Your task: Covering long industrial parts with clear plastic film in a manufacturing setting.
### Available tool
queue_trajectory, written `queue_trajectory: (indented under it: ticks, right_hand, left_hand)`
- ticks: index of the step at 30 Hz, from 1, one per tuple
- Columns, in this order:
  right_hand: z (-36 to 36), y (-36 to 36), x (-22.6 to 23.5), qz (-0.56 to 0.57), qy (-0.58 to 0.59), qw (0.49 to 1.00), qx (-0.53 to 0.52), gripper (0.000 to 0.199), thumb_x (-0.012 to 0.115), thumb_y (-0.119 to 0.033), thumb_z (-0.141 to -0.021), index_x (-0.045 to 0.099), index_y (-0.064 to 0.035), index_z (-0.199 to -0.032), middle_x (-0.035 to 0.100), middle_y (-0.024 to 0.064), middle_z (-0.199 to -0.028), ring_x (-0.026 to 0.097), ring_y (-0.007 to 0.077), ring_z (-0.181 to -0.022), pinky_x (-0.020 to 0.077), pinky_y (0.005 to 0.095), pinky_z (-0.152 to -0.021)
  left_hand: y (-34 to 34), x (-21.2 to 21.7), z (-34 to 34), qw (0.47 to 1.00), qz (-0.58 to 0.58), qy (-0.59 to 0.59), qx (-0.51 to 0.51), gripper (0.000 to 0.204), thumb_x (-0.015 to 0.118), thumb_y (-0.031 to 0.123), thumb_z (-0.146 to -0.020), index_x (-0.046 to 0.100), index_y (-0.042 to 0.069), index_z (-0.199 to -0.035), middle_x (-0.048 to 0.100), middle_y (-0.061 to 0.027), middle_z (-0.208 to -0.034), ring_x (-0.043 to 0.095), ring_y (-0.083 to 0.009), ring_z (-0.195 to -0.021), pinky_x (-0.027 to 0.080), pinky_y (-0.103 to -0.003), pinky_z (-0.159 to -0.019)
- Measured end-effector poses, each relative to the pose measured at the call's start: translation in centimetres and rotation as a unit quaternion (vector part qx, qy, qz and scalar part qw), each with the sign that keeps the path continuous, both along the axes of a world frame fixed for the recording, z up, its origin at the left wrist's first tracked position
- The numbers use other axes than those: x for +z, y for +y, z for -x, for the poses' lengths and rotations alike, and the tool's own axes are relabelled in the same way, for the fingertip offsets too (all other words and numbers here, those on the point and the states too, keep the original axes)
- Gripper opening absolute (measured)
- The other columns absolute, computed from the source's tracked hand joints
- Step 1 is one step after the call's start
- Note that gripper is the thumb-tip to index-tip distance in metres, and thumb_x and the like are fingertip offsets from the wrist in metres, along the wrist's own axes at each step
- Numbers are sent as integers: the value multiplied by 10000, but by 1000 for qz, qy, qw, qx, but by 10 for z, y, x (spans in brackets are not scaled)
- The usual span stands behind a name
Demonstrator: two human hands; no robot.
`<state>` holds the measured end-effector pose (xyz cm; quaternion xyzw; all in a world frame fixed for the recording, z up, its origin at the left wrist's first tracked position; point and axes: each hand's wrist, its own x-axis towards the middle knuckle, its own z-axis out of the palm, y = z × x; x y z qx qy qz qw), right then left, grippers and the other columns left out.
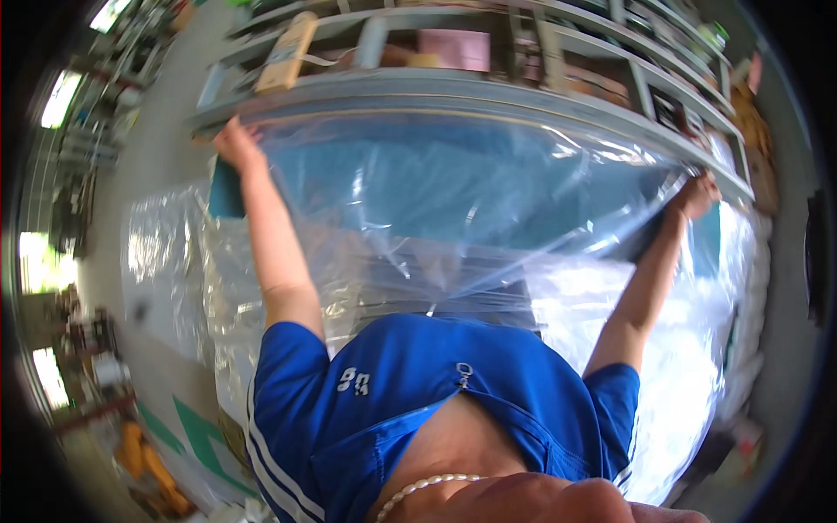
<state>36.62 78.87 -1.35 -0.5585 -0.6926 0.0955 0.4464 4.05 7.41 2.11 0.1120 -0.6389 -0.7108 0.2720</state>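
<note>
A wide sheet of clear plastic film (436,183) stretches between my two hands across a teal work surface (228,193). At the far left corner of the sheet, my left hand (240,146) is closed on its edge, with the arm reaching out almost straight. My right hand (697,193) grips the sheet's far right corner in a closed fist, where the film gathers into folds. Creases and bright glare run over the film, and the teal surface shows through it. Nearer my body, loose film (558,327) hangs down around me.
Along the far edge runs a grey metal rack (370,44) with compartments holding pink sheets (453,50) and other items. A pale wooden-looking block (288,52) lies on its left part. More crumpled film (161,248) spreads at the left. Orange equipment (148,462) stands at the lower left.
</note>
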Motion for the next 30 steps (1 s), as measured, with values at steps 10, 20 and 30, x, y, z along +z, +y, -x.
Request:
queue_trajectory:
  ticks: [10,20,30]
  right_hand:
    - [-23,-45,44,49,48,997,25,555,383,-564,-846,472,-26,-950,625,220,-820,600,415,-814,448,475,-741]
    - [-32,-45,36,57,19,997,55,502,395,-556,-853,492,-70,-930,636,203,-793,609,403,-801,456,478,-725]
    - [-124,-34,79,-200,116,960,160,330,629,-254,-833,529,-55,-1077,648,99,-946,630,247,-875,471,330,-782]
  left_hand:
    - [-39,87,-65,944,141,-40,-296,122,596,220,-870,563,117,-813,445,77,-619,381,-24,-523,277,-171,-468]
    - [29,88,-137,688,684,142,196,305,609,261,-834,580,52,-1054,591,-124,-1029,562,-298,-926,454,-379,-810]
    - [173,4,-219,678,673,193,-225,301,599,306,-819,631,126,-1058,566,-69,-1143,500,-256,-1058,363,-395,-877]
